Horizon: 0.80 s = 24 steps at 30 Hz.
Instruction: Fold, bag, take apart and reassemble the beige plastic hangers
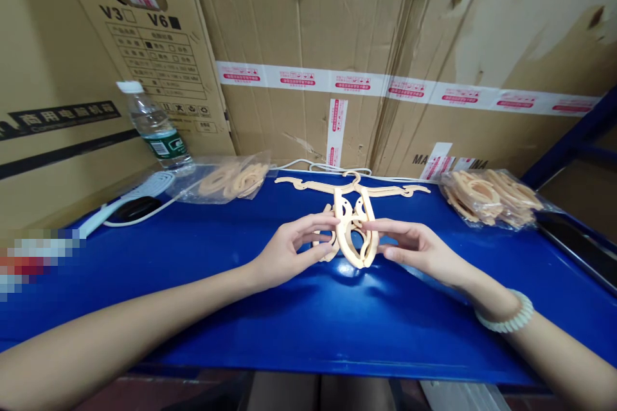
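A beige plastic folding hanger [343, 241], its arms folded down, stands between my hands just above the blue table. My left hand [289, 250] grips its left side with thumb and fingers. On the opposite side, the fingers of my right hand [424, 249] close on the right arm of the same hanger. Behind my left fingertips shows another beige folded piece [328, 255], partly hidden. Farther back lies an unfolded beige hanger [328, 189], arms spread wide and hook toward the boxes.
Bagged beige hangers [236, 181] lie at the back left, with another clear bag of hangers [486, 196] at the right. A water bottle [161, 135], a pale slotted paddle [152, 186] and a white cable stand or lie leftward. Cardboard boxes [299, 122] wall the back; a dark flat device [578, 247] lies right.
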Available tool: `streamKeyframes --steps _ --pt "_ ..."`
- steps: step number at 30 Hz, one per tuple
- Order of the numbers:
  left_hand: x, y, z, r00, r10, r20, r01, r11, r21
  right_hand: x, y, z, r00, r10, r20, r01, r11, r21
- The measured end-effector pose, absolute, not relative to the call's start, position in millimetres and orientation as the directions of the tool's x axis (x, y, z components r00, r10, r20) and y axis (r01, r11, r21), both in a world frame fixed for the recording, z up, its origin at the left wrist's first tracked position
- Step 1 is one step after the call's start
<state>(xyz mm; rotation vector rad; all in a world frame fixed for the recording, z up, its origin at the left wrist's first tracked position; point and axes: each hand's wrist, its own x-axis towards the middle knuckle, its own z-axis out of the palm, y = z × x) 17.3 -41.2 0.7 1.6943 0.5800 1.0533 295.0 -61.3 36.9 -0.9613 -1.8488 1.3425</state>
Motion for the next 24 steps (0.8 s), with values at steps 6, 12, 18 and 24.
streamKeyframes --steps 6,12,18,24 --pt "18.0 -41.7 -0.8 0.567 0.742 0.358 -0.14 -0.342 0.929 294.0 -63.1 35.2 -0.567 0.818 0.095 0.128 0.202 -0.971" --pt "18.7 -39.8 -3.8 0.611 0.748 0.258 -0.156 -0.206 0.966 293.4 -63.7 33.3 -0.629 0.77 0.106 0.084 0.203 -0.976" --pt "18.1 -35.7 -4.5 0.574 0.78 0.249 -0.169 -0.184 0.968 295.5 -65.6 33.5 -0.635 0.763 0.122 0.118 0.252 -0.961" --pt "18.7 -36.3 -2.5 0.557 0.792 0.25 -0.149 -0.2 0.968 297.3 -68.4 35.2 -0.665 0.739 0.106 0.184 0.3 -0.936"
